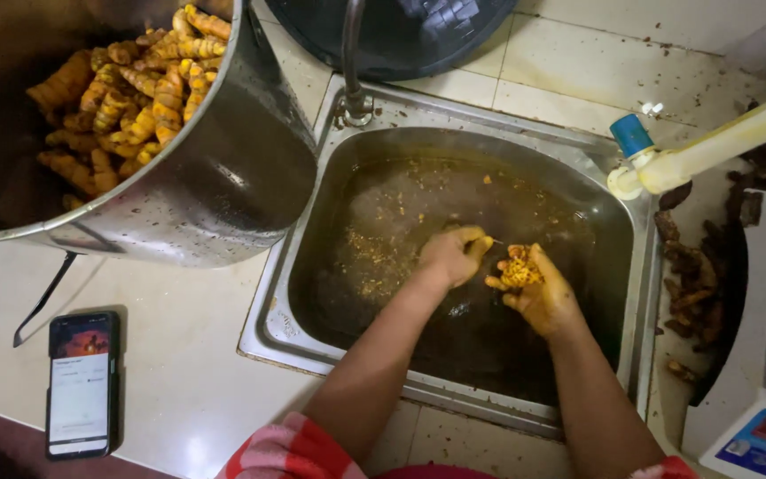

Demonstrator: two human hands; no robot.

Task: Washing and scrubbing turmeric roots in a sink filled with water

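Murky sink (578,177) water hid its bottom; our right hand (543,297) closed round a turmeric root (519,266) above it, left hand (450,255) fisted, contents unclear; the pot (250,168) held more turmeric (135,98)

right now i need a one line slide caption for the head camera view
Two bare hands, left hand beside right hand holding a knobbly yellow-orange turmeric root, over a steel sink of murky brown water.

bare forearms; short red-and-white checked sleeves at both upper arms; yellow staining on right hand (538,293).
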